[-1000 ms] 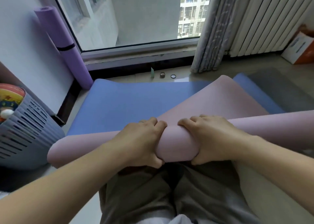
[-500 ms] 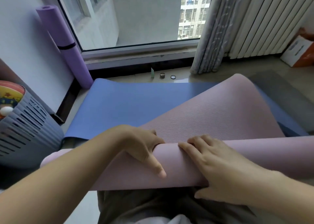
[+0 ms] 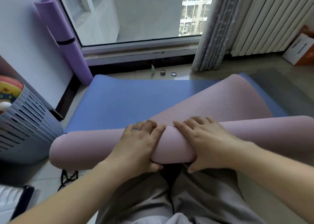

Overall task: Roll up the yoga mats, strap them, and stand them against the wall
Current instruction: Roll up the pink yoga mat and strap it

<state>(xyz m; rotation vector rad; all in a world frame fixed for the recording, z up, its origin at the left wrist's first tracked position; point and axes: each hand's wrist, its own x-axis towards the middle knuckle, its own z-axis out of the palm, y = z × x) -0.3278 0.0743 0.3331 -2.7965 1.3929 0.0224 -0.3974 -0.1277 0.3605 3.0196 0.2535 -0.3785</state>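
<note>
A pink yoga mat [image 3: 88,149] lies half rolled across my lap, its loose end [image 3: 220,101] spread out over a flat blue mat [image 3: 129,101]. My left hand [image 3: 141,147] grips the roll near its middle, fingers over the top and thumb underneath. My right hand [image 3: 205,142] grips the roll just to the right in the same way. A rolled purple mat [image 3: 62,38] with a black strap around it leans upright against the wall by the window. A loose black strap [image 3: 68,178] lies on the floor under the roll's left end.
A grey slatted basket [image 3: 25,127] stands at the left. Small items [image 3: 163,72] sit on the floor by the window sill. A curtain [image 3: 214,28], a radiator [image 3: 265,20] and a cardboard box [image 3: 300,50] are at the right.
Half a second ago both hands lay flatter on a looser roll. Now they have moved forward and wrapped round it again, and the roll looks tighter.
</note>
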